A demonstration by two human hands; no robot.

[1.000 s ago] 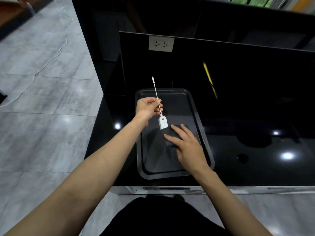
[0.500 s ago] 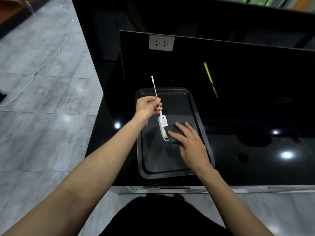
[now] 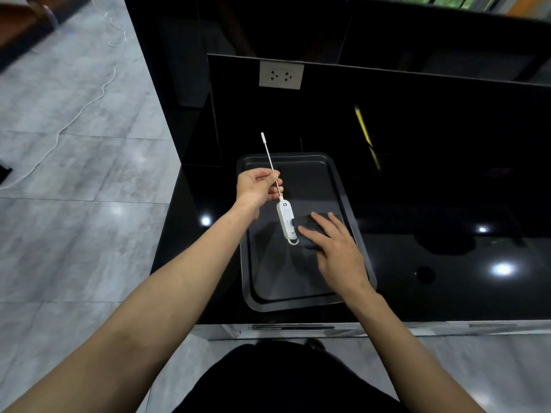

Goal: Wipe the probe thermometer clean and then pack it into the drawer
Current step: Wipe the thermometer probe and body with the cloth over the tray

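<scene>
Black counter (image 3: 447, 204), left hand (image 3: 258, 186) pinching thermometer (image 3: 286, 220), right hand (image 3: 337, 248) flat on cloth (image 3: 307, 226)

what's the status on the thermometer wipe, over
Left hand pinching thermometer by its probe. Right hand flat on dark cloth in tray. Nothing in the way.

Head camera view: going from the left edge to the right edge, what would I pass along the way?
White cable on the floor → left hand pinching the probe → probe thermometer body → right hand on the dark cloth → yellow pencil on the black counter.
</scene>
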